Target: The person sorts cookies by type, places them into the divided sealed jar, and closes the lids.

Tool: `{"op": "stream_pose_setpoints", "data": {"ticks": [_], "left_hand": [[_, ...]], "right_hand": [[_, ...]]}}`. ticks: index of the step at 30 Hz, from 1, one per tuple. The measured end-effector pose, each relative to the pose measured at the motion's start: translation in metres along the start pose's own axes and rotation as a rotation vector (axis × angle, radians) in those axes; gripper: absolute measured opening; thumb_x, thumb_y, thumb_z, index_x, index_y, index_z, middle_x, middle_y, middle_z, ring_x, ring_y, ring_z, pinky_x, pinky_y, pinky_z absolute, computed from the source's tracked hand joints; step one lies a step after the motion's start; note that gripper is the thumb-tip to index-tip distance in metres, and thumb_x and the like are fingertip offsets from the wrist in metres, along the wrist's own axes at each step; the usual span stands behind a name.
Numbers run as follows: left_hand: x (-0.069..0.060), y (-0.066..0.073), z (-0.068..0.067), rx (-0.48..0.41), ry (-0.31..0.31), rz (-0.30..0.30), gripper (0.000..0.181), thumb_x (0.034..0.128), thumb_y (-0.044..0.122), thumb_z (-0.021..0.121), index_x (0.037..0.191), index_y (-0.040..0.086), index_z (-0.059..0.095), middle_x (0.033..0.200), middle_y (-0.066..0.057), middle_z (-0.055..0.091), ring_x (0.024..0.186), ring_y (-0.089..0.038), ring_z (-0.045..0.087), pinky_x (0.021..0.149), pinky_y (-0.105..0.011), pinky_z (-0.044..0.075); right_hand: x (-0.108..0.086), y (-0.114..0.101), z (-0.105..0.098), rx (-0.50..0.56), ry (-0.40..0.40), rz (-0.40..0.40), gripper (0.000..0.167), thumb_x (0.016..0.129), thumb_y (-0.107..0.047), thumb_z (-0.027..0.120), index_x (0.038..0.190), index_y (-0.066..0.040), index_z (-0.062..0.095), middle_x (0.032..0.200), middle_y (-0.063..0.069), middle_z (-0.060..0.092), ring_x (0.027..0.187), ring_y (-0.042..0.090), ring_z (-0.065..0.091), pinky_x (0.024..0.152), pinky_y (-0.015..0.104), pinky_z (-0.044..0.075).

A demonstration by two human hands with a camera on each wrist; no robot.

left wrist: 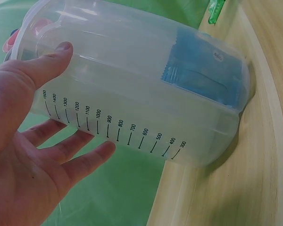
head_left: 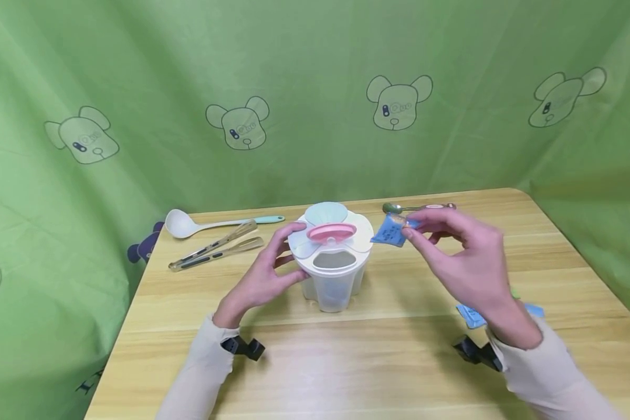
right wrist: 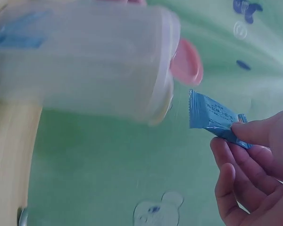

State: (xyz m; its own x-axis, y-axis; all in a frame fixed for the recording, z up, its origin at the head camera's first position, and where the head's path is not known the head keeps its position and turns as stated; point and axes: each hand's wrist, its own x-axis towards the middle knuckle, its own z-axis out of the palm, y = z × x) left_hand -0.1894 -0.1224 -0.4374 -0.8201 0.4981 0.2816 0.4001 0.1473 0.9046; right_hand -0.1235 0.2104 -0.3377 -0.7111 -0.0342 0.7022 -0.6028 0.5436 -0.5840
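A translucent container (head_left: 333,291) with a white lid and pink handle (head_left: 331,233) stands on the table. One lid flap is raised and a front opening shows. My left hand (head_left: 265,274) grips the container's left side, thumb and fingers around it. Through its wall in the left wrist view shows a blue packet (left wrist: 205,70) lying inside. My right hand (head_left: 464,248) pinches another blue packet (head_left: 390,230) just right of the lid, apart from it. In the right wrist view, thumb and fingers hold that packet (right wrist: 217,115) by one end.
A white ladle (head_left: 181,224) and metal tongs (head_left: 215,252) lie at the back left of the table. Behind the right hand is a spoon (head_left: 392,208). More blue packets (head_left: 471,317) and something green lie under the right forearm. A green curtain (head_left: 315,87) hangs behind.
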Motion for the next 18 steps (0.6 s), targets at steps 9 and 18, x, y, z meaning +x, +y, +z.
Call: {"op": "stream_pose_setpoints", "data": {"ticks": [9,18], "left_hand": [[0.001,0.002,0.0,-0.005,-0.006,0.005,0.093,0.0893,-0.005,0.083,0.165,0.024,0.037,0.172,-0.011,0.041,0.148,-0.041,0.056,0.123,-0.048,0.054],[0.0,0.001,0.0,-0.009,-0.006,0.01,0.093,0.0891,-0.006,0.083,0.165,0.023,0.037,0.172,-0.012,0.041,0.149,-0.042,0.055,0.123,-0.049,0.054]], "right_hand": [[-0.001,-0.018,0.021,0.073,-0.09,-0.085,0.03,0.081,0.013,0.088,0.106,-0.002,0.082,0.097,0.01,0.084,0.083,-0.001,0.071,0.075,0.011,0.06],[-0.007,-0.018,0.046,0.133,-0.146,-0.097,0.03,0.082,0.012,0.087,0.107,-0.004,0.081,0.099,0.007,0.083,0.082,0.005,0.07,0.074,0.013,0.06]]}}
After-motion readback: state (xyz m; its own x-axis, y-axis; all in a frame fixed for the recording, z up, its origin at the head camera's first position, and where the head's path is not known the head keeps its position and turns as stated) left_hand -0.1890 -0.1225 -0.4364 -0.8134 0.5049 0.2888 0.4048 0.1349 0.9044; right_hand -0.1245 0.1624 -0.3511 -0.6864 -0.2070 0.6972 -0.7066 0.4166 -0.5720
